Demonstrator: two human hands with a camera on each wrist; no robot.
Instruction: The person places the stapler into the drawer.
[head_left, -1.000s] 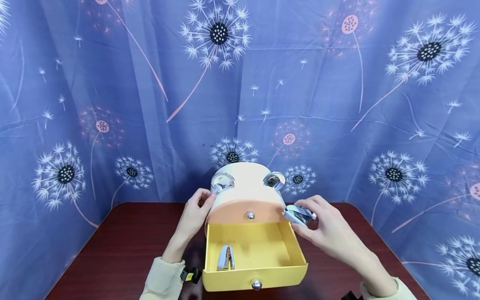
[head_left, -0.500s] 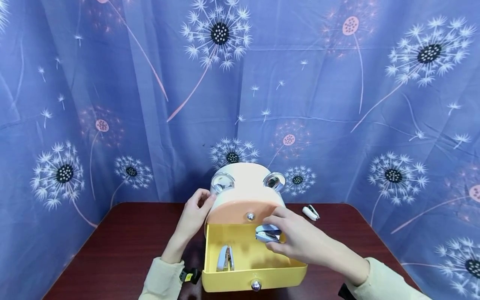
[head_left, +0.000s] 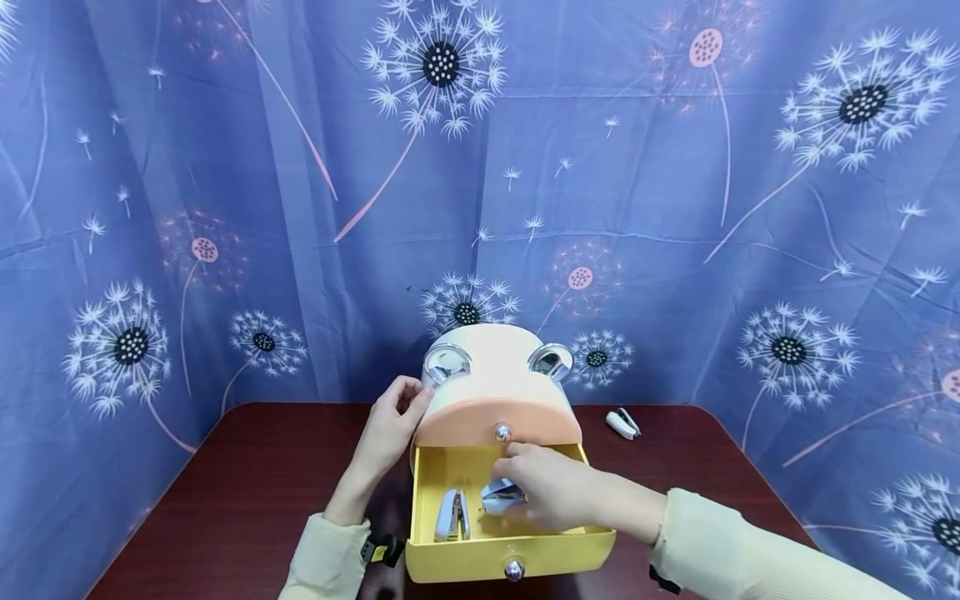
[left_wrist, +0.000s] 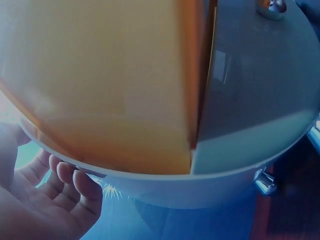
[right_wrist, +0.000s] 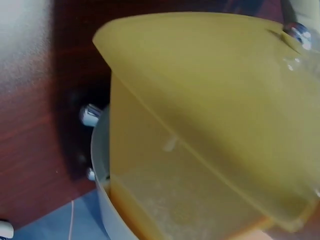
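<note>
A white storage box (head_left: 495,367) with a peach upper drawer (head_left: 465,425) stands on the table. Its yellow lower drawer (head_left: 510,550) is pulled out. My right hand (head_left: 551,492) is inside this drawer, holding a light blue stapler (head_left: 501,497) by one end. Left of it in the drawer lies another pale blue stapler (head_left: 447,515). My left hand (head_left: 388,429) rests against the box's left side; the left wrist view shows its fingers (left_wrist: 87,185) loosely bent by the box's rim. In the right wrist view the drawer front hides the right hand's grip.
A white stapler (head_left: 622,423) lies on the dark red table (head_left: 285,483), right of the box. Two round chrome pieces (head_left: 447,362) stick out from the box top. A blue dandelion-print curtain (head_left: 337,167) hangs behind and at both sides.
My right hand has carried the light blue stapler left from beside the box, down into the yellow drawer. The white stapler on the table has come into view. My left hand has stayed put.
</note>
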